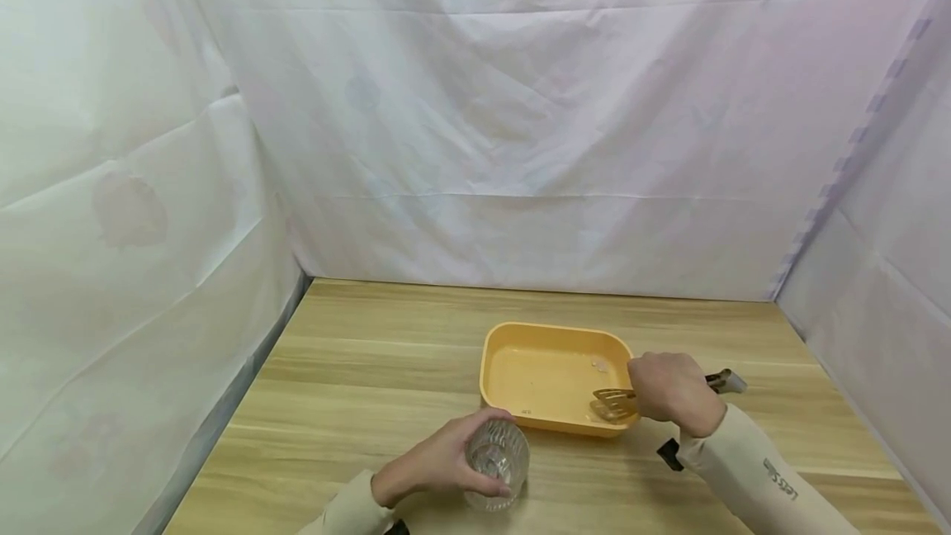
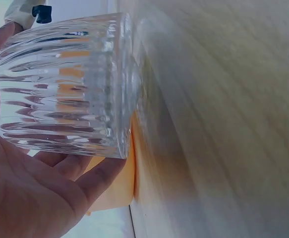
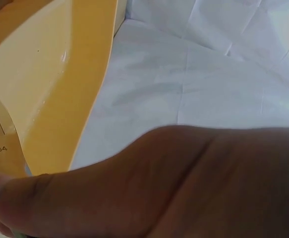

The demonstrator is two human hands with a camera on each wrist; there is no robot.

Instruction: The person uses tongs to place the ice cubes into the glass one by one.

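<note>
Head view: L hand [image 1: 444,461] gripped glass [image 1: 511,454] in front of tray [image 1: 538,374]; R hand [image 1: 672,390] gripped utensil [image 1: 613,396] at tray's right. Glass seemed rigid, slick, fragile, prob. best held midwall.

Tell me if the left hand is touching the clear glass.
Touching: the left wrist view shows the left hand curled round the clear glass, fingers against its side.

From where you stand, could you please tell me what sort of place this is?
Probably a makeshift booth for tabletop work: white sheeting closes off the back and both sides of a wood-grain table, where an orange tray sits.
</note>
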